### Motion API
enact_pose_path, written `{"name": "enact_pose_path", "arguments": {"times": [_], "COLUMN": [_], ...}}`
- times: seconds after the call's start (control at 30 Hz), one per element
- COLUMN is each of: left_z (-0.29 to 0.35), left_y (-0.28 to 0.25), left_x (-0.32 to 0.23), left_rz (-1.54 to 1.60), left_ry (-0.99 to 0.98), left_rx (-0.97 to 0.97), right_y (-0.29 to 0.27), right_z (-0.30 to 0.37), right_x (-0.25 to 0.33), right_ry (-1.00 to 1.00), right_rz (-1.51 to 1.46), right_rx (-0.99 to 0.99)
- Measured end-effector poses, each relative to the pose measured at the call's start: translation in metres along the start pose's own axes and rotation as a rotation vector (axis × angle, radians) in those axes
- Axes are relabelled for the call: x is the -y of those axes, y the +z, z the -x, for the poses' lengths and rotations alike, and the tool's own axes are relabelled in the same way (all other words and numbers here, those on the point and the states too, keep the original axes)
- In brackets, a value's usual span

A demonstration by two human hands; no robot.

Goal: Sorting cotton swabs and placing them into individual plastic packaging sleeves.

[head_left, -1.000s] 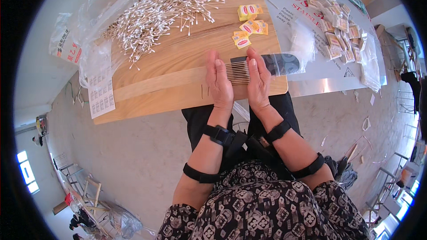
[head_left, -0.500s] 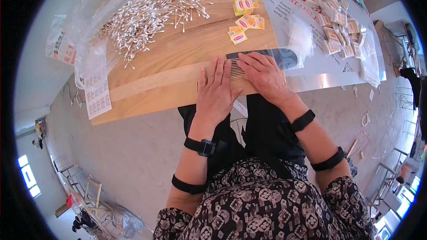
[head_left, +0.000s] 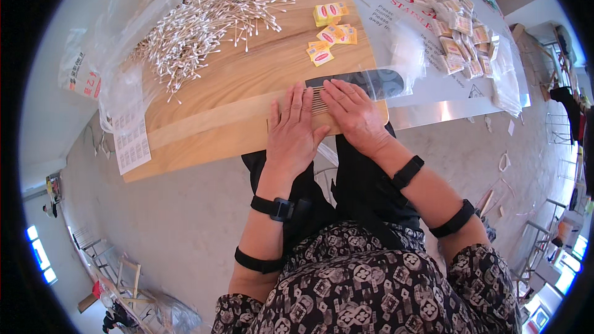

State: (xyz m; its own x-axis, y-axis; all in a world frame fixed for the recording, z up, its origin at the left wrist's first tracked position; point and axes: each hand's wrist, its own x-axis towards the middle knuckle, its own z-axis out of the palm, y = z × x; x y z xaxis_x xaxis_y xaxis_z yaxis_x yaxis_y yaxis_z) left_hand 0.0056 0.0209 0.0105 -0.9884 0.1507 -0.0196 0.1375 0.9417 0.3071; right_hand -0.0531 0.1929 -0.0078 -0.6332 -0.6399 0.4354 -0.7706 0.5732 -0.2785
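Both hands had shifted since a second before: back then they stood side by side, palms facing, edging the comb; by this moment they lay flat, palms down. The left hand point(head_left: 292, 133) rested on the wooden board point(head_left: 247, 80) near its front edge, fingers spread a little and straight, holding nothing, fingertips touching the comb's teeth. The right hand point(head_left: 354, 114) had angled in from the right, fingers fairly close together, pressed flat over the dark comb point(head_left: 346, 83) and the clear plastic sleeve point(head_left: 396, 77) around its right end; whether the thumb pinched anything could not be told. The comb lay across the board's front right corner, teeth toward the person, mostly hidden by the fingers. Judged from that, the work looked like it had gone from squaring up the comb to pressing it flat into its sleeve, so packing seemed close to done for this piece. Behind it, the cotton swab pile point(head_left: 204, 18) spilled from a clear bag point(head_left: 124, 49), small yellow packets point(head_left: 328, 31) sat mid-board, and more wrapped packets point(head_left: 458, 31) lay on the white sheet point(head_left: 421, 0) to the right, all apart from the hands.
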Motion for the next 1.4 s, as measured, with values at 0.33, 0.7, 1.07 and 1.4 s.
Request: {"name": "enact_pose_path", "arguments": {"times": [0.33,0.7,1.07,1.4], "left_z": [0.005,0.006,-0.01,-0.023], "left_y": [0.0,0.001,0.015,0.026], "left_x": [-0.002,-0.001,-0.024,-0.039], "left_rz": [-0.012,-0.016,0.006,0.03], "left_ry": [0.019,0.026,-0.016,0.039], "left_rx": [-0.056,-0.019,-0.064,-0.1], "right_y": [0.0,-0.02,-0.045,-0.039], "right_z": [0.001,0.006,0.016,-0.01], "right_x": [0.001,0.003,-0.033,-0.037], "right_ry": [-0.005,0.002,0.66,0.638], "right_rz": [0.035,0.064,-0.302,0.167], "right_rx": [0.044,0.353,-0.044,0.236]}}
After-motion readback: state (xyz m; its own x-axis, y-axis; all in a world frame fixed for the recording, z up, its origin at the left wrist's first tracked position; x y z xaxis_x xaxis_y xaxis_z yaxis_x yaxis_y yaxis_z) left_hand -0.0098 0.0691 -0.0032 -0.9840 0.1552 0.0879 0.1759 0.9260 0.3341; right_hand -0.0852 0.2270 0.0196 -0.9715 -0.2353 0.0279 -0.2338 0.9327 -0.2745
